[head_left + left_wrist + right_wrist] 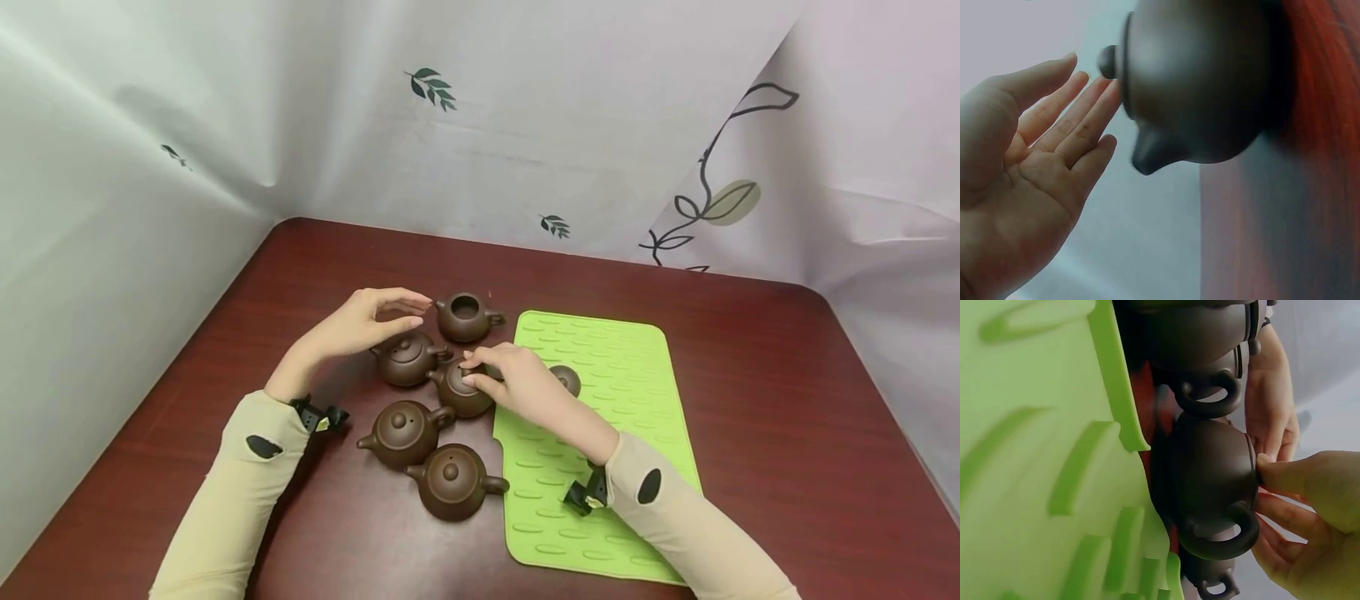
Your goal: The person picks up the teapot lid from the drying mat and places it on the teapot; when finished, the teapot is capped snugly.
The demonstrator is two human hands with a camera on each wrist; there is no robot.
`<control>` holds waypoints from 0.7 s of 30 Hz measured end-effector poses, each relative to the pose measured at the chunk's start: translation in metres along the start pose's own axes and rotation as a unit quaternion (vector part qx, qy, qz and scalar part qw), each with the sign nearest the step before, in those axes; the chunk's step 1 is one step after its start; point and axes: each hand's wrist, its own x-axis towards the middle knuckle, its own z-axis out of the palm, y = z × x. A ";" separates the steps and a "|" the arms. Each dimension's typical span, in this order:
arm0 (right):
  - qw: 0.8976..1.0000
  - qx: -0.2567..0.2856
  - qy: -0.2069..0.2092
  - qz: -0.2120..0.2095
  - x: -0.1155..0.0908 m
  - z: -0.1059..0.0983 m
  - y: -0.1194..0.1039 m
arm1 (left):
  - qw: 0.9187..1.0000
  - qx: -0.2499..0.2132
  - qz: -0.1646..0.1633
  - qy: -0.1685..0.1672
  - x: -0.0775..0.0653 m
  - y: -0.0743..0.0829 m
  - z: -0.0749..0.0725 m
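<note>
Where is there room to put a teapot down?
The green mat is mostly bare right of the small lid. The table right of the mat is bare too. It is crowded left of the mat, where five teapots cluster under both hands.

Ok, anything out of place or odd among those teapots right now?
One thing: the far teapot stands open with no lid, while the other four are lidded. A small brown piece, likely its lid, lies apart on the green mat, partly hidden behind the right hand. Nothing looks spilled or broken.
</note>
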 end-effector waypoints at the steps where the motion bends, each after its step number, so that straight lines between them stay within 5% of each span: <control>1: 1.000 0.003 0.001 0.000 0.000 -0.001 0.000 | 1.000 0.000 0.000 0.000 0.001 -0.001 0.000; 12: 0.999 0.010 -0.029 0.021 0.000 -0.011 0.000 | 0.999 0.035 0.000 0.011 0.029 -0.009 0.013; 17: 0.998 -0.016 -0.052 0.013 0.004 -0.011 0.000 | 0.997 0.056 -0.015 -0.045 0.038 -0.016 0.015; 21: 0.999 0.029 -0.042 0.014 0.004 -0.013 0.001 | 0.994 0.071 -0.015 -0.087 0.042 -0.020 0.015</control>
